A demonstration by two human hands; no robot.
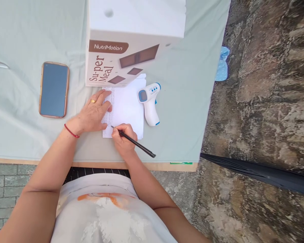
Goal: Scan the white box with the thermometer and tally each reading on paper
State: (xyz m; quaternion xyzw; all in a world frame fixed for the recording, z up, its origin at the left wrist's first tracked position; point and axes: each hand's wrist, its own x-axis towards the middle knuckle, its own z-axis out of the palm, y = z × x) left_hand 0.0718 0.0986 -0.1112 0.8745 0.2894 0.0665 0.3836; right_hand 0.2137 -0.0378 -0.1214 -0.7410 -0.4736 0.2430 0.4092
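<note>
A sheet of white paper (128,108) lies on the table, its left strip filled with small handwriting. My left hand (95,111) rests flat on the paper's left edge, fingers spread, with a gold ring and a red cord at the wrist. In my right hand (125,139) is a black pen (139,145), its tip at the paper beside the written column. Touching the sheet's right edge is a white and blue infrared thermometer (150,103). A white NutriMotion box (134,57) stands just beyond and overhangs the paper's far part, hiding it.
A phone (54,89) with a dark screen lies left of my left hand. Pale green cloth (182,111) covers the table. Past its right edge are a rough stone wall (263,101), a light blue dotted cloth (222,64) and a dark folded umbrella-like shape (255,172).
</note>
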